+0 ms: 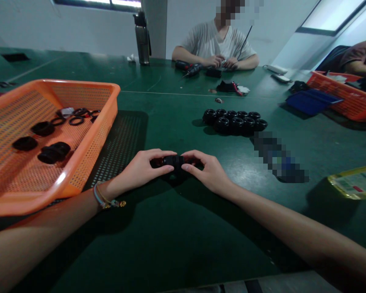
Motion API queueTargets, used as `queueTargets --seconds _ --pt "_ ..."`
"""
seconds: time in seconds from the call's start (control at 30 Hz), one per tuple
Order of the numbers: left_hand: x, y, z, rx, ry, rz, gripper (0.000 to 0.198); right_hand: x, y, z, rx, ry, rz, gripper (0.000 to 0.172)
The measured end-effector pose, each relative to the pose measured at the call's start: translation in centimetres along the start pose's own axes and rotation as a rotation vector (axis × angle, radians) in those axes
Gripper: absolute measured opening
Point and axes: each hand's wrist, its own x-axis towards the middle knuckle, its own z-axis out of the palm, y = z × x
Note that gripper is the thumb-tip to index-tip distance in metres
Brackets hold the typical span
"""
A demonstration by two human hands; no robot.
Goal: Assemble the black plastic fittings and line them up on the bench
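Note:
Between my two hands is a black ribbed cylindrical part (174, 161), held just over the green table (183, 228). My left hand (146, 165) grips its left side, thumb in front and fingers behind. On the other side my right hand (205, 169) pinches the right end in the same way. The fingertips behind the part are partly hidden. Beyond the right hand, several glossy black ring-shaped parts (236, 121) stand grouped in rows. An orange perforated basket (110, 106) to the left holds black cylindrical parts (53, 152) and thin black rings (76, 121).
A pixelated dark object (280, 158) and a yellow-edged container (354, 183) lie at the right. Farther back are a blue tray (314, 99), another orange basket (354, 97), a drill (192, 69) and a bottle (142, 38). A person in a grey shirt (201, 40) sits opposite.

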Motion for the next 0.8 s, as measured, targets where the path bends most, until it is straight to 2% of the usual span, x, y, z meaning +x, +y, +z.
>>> queueTargets --seconds 0.47,0.7,0.8 --pt "0.03 0.01 0.00 0.005 0.002 0.002 0.040 0.02 -0.09 -0.02 0.015 -0.001 -0.001 0.013" --pt "0.00 0.00 -0.04 0.010 -0.008 0.003 0.041 -0.14 0.15 -0.04 0.061 -0.002 -0.059 0.031" --pt "-0.03 0.05 -0.04 0.007 -0.008 0.003 0.040 -0.12 0.18 -0.04 0.048 -0.010 -0.074 0.030"
